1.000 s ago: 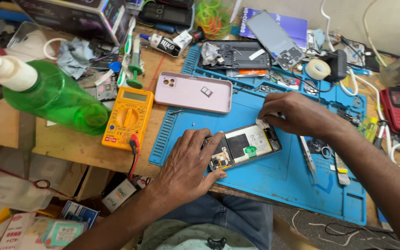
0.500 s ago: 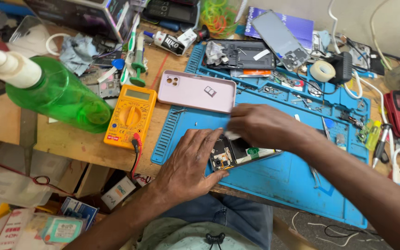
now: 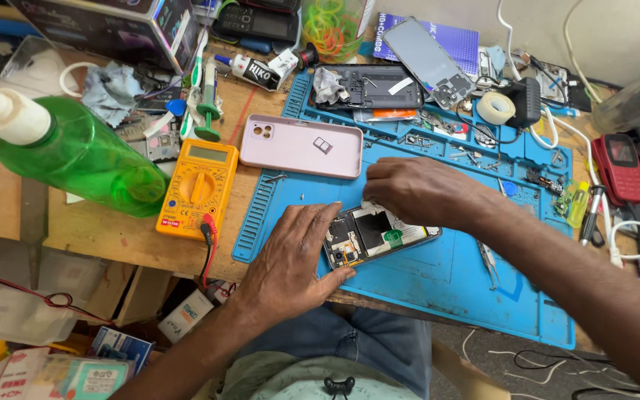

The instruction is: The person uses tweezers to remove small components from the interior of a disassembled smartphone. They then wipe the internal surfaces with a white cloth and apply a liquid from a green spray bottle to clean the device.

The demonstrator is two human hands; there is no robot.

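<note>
An opened smartphone point(image 3: 376, 233) with its back cover off lies on a blue repair mat point(image 3: 438, 281), its circuit board and a green tab showing. My left hand point(image 3: 294, 259) lies flat on the mat and presses against the phone's left end, fingers spread over its edge. Reaching in from the right, my right hand point(image 3: 416, 191) curls its fingertips down onto the phone's upper left edge; whether it pinches a small part I cannot tell. A pink phone case point(image 3: 301, 146) lies just beyond both hands on the mat.
A yellow multimeter point(image 3: 198, 185) with red and black leads sits left of the mat, beside a tilted green plastic bottle point(image 3: 75, 152). Another opened phone point(image 3: 368, 87), a tape roll point(image 3: 495, 108), tweezers point(image 3: 489, 261), a red keypad phone point(image 3: 620, 167) and cables crowd the back and right.
My right hand has slid left from the phone's right end to its upper left edge. The left hand has stayed on the phone's left end.
</note>
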